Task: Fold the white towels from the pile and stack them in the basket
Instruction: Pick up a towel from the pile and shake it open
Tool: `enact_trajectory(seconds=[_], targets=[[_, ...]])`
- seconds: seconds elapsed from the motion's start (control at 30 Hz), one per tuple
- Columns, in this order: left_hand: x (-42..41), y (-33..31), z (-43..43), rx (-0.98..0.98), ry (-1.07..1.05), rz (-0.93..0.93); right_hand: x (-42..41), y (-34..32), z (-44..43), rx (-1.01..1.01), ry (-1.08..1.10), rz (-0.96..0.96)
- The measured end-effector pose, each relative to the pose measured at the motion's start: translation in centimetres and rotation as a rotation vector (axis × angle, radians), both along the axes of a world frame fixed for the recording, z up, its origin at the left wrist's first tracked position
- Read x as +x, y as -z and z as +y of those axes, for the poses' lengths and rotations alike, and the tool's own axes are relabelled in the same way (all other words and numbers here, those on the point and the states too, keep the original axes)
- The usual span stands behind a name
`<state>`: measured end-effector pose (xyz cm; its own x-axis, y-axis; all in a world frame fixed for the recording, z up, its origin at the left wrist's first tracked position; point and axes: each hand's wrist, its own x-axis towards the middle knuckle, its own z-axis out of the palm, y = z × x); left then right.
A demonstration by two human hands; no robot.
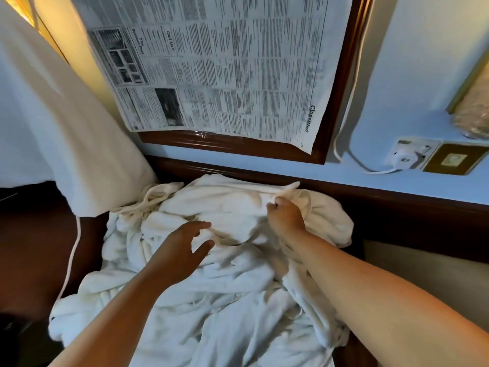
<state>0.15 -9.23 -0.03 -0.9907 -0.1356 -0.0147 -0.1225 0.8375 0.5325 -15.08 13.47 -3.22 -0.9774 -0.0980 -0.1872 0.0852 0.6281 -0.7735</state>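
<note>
Towels heaped, crumpled, white; right hand fingers clamped on fold; left hand fingers spread.

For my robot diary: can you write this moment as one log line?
step: pick towel | right grip: holds towel fold | left grip: open over pile | folded: none seen

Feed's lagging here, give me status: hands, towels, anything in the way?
Right hand grips towel edge. Left hand open over pile. Basket not in view.
</note>
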Motion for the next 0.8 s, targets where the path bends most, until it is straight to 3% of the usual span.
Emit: enact_trajectory(seconds=[0.1, 0.23, 0.3, 0.4, 0.57, 0.8], targets=[[-1.5, -0.4, 1.6, 0.017, 0.054, 0.045, 1.7, -2.4, 1.3, 0.174, -0.227, 0.323], [-4.1, -0.5, 5.8, -0.006, 0.16, 0.115, 4.3, -4.7, 4.9, 0.245, -0.544, 0.511], [-5.2, -0.3, 8.3, -0.047, 0.214, 0.112, 6.0, -5.3, 7.6, 0.223, -0.524, 0.601], [-6.5, 0.6, 11.8, -0.192, 0.282, -0.012, 7.2, -7.2, 13.5, 0.184, -0.296, 0.742], [-8.0, 4.4, 13.5, -0.585, 0.298, -0.243, 9.4, -9.7, 23.8, 0.274, -0.034, 0.541], [-8.2, 5.2, 16.5, -0.852, 0.35, -0.288, 14.1, -5.9, 28.7, 0.368, -0.135, 0.227]])
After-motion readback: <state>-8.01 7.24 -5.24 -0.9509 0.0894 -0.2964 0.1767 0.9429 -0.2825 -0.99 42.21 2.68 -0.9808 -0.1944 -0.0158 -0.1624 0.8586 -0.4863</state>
